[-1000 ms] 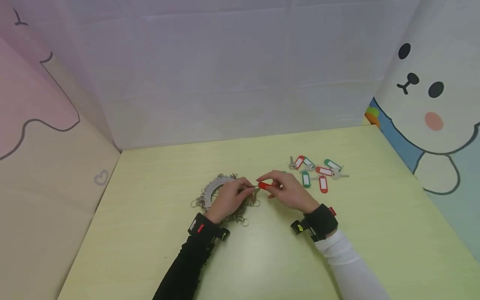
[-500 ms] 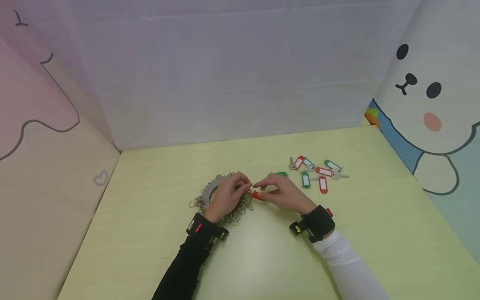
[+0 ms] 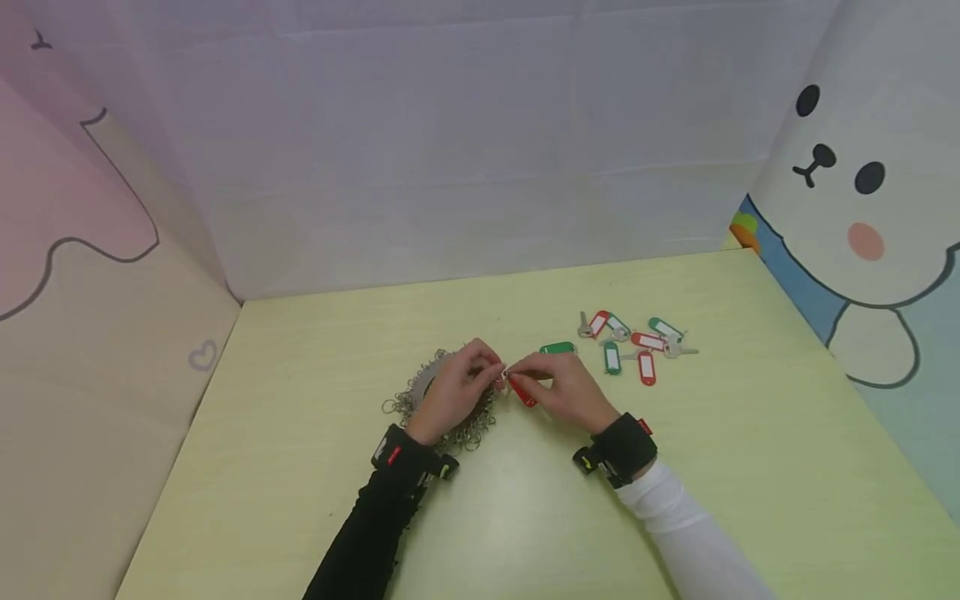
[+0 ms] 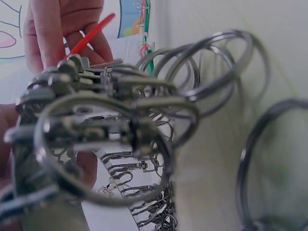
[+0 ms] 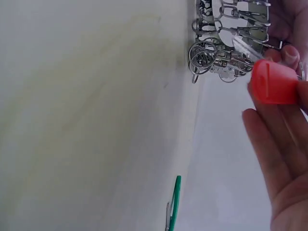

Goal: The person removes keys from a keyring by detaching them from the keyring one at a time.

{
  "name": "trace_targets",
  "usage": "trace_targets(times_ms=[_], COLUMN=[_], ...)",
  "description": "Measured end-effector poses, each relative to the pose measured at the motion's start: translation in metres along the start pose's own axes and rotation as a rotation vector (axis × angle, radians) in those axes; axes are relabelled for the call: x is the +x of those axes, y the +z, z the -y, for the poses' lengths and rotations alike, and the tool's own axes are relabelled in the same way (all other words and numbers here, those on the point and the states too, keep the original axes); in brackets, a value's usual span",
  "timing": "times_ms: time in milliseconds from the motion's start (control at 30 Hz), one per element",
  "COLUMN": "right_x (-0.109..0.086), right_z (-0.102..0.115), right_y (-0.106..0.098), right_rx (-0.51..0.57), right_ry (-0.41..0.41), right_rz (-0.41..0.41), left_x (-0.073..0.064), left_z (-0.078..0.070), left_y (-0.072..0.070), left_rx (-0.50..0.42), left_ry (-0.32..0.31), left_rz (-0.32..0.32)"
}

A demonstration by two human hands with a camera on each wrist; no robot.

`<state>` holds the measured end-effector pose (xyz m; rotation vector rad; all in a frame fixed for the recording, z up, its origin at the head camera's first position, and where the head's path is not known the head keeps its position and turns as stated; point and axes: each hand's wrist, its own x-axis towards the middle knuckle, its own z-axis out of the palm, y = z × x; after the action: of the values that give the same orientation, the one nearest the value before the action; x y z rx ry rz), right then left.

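Observation:
A large flat metal key ring, hung all round with small clips and split rings, lies under and around my left hand. In the left wrist view my left fingers show behind its clips, gripping it at the right side. Facing it, my right hand pinches a red key tag at its ring end, close to the left fingertips. A key seems to hang there too, too small to tell surely. In the right wrist view the red tag sits against my right fingers.
A green key tag lies just behind my right hand. Farther right, several keys with red tags and green tags lie on the pale yellow table. A white cloth hangs behind.
My right hand has moved slightly left, to the left fingertips. The red tag has swung from level to slanting downward. The green tag behind the hand has come into view.

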<state>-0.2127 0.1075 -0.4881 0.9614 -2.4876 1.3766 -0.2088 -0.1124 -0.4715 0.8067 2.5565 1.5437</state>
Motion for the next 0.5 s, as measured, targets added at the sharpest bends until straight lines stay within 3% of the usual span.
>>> trace_targets(times_ms=[133,267,500], right_x=[0.0,0.001,0.003], right_z=[0.002,0.008,0.014], right_y=[0.001,0.002,0.002], right_rx=[-0.119,-0.264,-0.411], right_ry=[-0.114,-0.215,-0.271], right_rz=[-0.101,-0.153,-0.22], left_x=[0.001,0.002,0.003], left_z=[0.002,0.006,0.008], left_y=[-0.001,0.001,0.002], left_rx=[-0.015,0.084,0.354], left_ry=[0.009,0.074,0.279], left_rz=[0.039,0.048,-0.098])
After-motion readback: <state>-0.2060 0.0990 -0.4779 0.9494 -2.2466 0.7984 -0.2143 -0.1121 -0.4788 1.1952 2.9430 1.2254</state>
